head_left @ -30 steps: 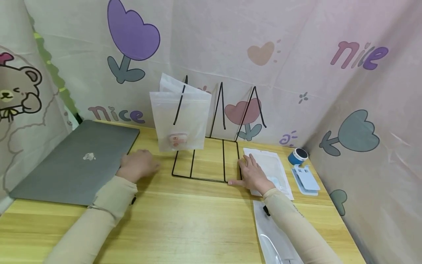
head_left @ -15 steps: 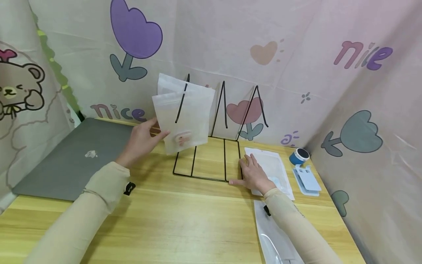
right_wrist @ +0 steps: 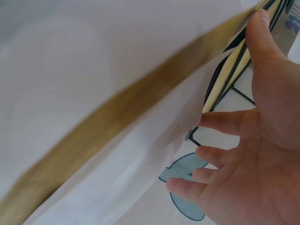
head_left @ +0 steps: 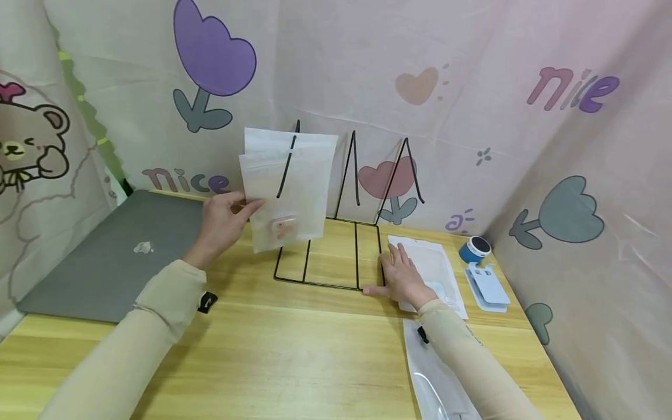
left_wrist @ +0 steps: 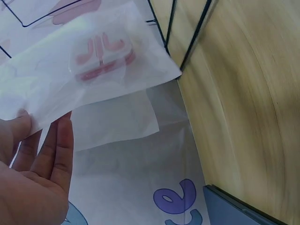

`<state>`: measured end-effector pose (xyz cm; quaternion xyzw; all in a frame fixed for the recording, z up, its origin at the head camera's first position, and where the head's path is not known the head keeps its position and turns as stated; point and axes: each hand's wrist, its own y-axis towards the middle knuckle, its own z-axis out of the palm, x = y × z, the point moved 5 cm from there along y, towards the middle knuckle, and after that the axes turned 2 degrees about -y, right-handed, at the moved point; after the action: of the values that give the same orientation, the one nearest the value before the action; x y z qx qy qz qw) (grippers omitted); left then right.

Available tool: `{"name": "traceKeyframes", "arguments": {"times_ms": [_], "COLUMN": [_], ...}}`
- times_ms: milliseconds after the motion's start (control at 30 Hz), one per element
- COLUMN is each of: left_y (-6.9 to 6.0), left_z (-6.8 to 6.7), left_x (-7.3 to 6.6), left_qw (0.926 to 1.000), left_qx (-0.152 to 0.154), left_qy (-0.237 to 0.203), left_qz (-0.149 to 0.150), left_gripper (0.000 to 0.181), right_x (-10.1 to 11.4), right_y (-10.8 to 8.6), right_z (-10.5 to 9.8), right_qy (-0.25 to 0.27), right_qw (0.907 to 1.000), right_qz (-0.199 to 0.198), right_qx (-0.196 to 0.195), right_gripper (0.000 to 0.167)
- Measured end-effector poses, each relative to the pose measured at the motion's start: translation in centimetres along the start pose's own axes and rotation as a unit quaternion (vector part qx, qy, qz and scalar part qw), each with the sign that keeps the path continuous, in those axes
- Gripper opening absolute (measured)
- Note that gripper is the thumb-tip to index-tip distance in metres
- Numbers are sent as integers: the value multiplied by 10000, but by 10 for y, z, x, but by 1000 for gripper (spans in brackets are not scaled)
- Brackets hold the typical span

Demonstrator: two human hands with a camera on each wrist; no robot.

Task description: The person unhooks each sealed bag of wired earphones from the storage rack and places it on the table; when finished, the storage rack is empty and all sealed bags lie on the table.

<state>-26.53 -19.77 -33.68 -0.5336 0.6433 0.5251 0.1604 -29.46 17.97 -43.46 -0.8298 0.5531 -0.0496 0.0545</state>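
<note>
Two white pouches hang on the leftmost prong of a black wire rack [head_left: 332, 285]; the front pouch [head_left: 310, 186] shows a small pink-and-white item [head_left: 284, 228] inside. At its left edge my left hand [head_left: 217, 224] pinches the front pouch between thumb and fingers, which the left wrist view also shows, with the pouch [left_wrist: 51, 89] above the hand [left_wrist: 40, 168]. My right hand [head_left: 403, 277] rests with spread fingers at the rack's right front corner, beside a flat white pouch [head_left: 430, 265]. In the right wrist view that hand [right_wrist: 253, 145] has its thumb at the black wire.
On the left lies a closed grey laptop [head_left: 121, 256]. Right of the flat pouch are a blue round container [head_left: 475, 249] and a light blue plastic piece [head_left: 488, 286]. Another pouch [head_left: 433, 373] lies partly under the right forearm. A patterned cloth [head_left: 336, 58] hangs behind.
My left hand has moved from beside the laptop up to the hanging pouches and pinches one. The pouches have shifted and tilted slightly on the prong. My right hand stays in place.
</note>
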Motion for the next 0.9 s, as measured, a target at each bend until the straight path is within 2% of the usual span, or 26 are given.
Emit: {"name": "traceKeyframes", "arguments": {"times_ms": [300, 533, 900], "left_y": [-23, -46, -79], "left_z": [-6, -10, -12], "left_x": [-10, -18, -27], "left_qw": [10000, 9996, 9991], "left_qx": [-64, -69, -154], "left_qy": [25, -29, -151], "left_qz": [61, 260, 376], "left_gripper": [24, 17, 9], "right_x": [0, 1, 1], "right_y": [0, 1, 1], "right_z": [-1, 0, 0], "right_qy": [-3, -180, -243], "right_qw": [10000, 9998, 9997], "right_qz": [32, -13, -25], "right_qx": [-7, 9, 72], "right_gripper": [105, 104, 106]}}
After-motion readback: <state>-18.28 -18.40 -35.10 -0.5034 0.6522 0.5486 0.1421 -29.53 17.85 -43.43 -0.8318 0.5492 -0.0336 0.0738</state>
